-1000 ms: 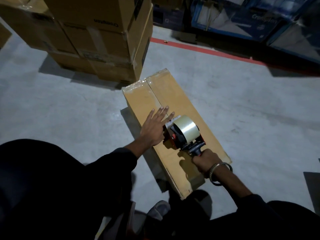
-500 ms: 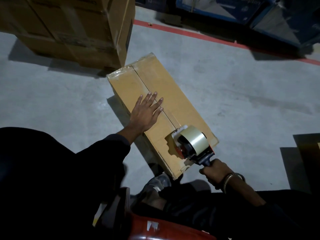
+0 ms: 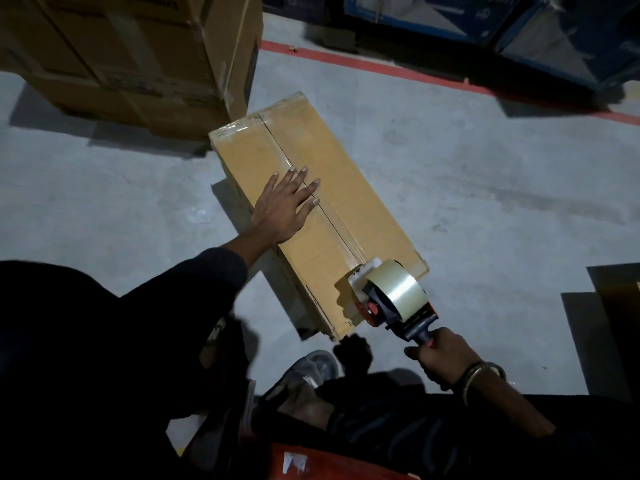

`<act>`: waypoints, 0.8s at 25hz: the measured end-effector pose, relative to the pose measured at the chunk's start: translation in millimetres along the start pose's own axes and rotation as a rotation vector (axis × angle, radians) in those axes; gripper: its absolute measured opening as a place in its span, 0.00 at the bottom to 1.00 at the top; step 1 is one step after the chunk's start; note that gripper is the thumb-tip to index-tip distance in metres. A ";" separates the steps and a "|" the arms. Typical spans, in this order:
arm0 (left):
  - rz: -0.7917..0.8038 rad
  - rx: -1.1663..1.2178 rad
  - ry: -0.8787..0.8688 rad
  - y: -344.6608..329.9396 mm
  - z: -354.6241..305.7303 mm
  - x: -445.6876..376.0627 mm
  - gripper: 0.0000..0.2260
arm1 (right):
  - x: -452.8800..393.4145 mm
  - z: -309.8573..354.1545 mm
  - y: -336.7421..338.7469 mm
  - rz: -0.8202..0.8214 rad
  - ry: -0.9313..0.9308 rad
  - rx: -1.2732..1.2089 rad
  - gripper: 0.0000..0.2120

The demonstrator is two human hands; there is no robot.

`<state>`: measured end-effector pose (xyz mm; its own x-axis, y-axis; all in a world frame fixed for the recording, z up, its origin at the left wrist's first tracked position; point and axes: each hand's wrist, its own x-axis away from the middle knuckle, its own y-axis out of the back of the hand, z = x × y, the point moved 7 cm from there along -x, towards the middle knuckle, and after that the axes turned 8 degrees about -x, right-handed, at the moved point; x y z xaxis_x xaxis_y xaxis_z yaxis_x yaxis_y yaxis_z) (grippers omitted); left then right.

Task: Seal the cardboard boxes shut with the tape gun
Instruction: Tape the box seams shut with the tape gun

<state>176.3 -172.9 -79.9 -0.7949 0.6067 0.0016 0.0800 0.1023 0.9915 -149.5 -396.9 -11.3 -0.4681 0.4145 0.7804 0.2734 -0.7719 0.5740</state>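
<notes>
A long, flat cardboard box (image 3: pixel 346 188) lies on the concrete floor, its flaps shut and clear tape running along the centre seam. My left hand (image 3: pixel 282 209) presses flat on the box's left flap, fingers spread over the seam. My right hand (image 3: pixel 441 358) grips the black handle of a red-and-black tape gun (image 3: pixel 394 296) loaded with a clear tape roll. The gun's head sits at the box's near end, on the seam by the edge.
A stack of large cardboard boxes (image 3: pixel 138 57) stands just beyond the box's far left corner. A red floor line (image 3: pixel 398 69) runs across the back, with blue printed cartons (image 3: pixel 485 19) behind it. My sandalled foot (image 3: pixel 304 372) is near the box's close corner.
The tape gun has travelled along the seam from the box's middle to its near end, laying tape. My left hand has shifted a little up the box and stays flat.
</notes>
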 end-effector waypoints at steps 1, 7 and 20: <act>0.013 0.011 -0.019 2.8 8.3 -13.8 0.25 | -2.2 9.5 -3.3 -0.015 0.025 -0.038 0.17; 0.029 0.016 -0.114 8.3 46.6 -96.9 0.26 | -21.1 71.0 -13.0 -0.065 0.081 -0.243 0.18; 0.007 -0.059 -0.020 -1.8 30.1 -88.6 0.25 | -40.5 104.9 -25.7 0.004 -0.001 -0.518 0.16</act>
<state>264.7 -203.1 -85.8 -0.7823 0.6228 0.0063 0.0490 0.0514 0.9975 -49.4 -343.2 -31.6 -0.4667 0.4110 0.7831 -0.1764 -0.9109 0.3730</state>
